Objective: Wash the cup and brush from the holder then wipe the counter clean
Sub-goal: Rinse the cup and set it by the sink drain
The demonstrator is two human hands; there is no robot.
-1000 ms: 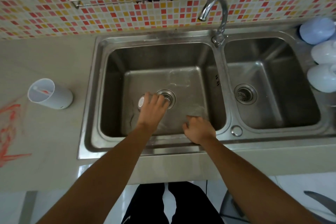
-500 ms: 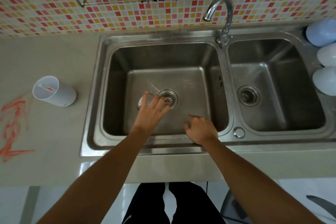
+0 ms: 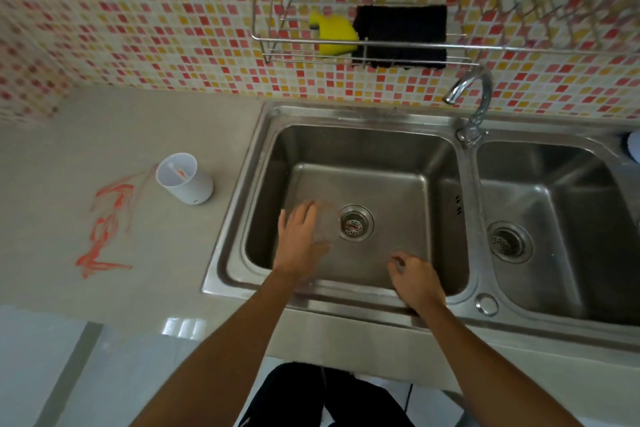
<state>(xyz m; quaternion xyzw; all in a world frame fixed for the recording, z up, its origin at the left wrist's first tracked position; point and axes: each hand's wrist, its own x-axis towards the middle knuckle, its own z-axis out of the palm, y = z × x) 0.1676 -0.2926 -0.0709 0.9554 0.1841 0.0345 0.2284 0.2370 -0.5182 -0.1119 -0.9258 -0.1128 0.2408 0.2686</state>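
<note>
**Both hands down in the left basin**

My left hand (image 3: 300, 240) is spread flat, fingers apart, over the floor of the left basin, pressed against a clear glass cup (image 3: 323, 224) that lies blurred just left of the round steel drain strainer (image 3: 356, 222); I cannot tell whether my fingers actually grip it. My right hand (image 3: 415, 279) sits near the front wall of the same basin, fingers curled loosely inward, and whether anything is pinched between them I cannot tell.

Around them is the stainless steel double sink (image 3: 346, 114), with the curved chrome tap (image 3: 474, 94) rising from the back rim between the two basins and its spout turned toward the left one. The right basin has its own drain (image 3: 509, 242).

On the beige counter (image 3: 104, 128) to the left stands a white cylindrical holder (image 3: 185, 179), well apart from my hands, with a thin brush (image 3: 176, 170) showing inside it. Beside it the counter carries orange-red scribbled smears (image 3: 104, 229).

On the mosaic tiled wall hangs a wire rack (image 3: 363, 45) holding a yellow sponge (image 3: 334, 35) and a black scouring pad (image 3: 401, 36).
</note>
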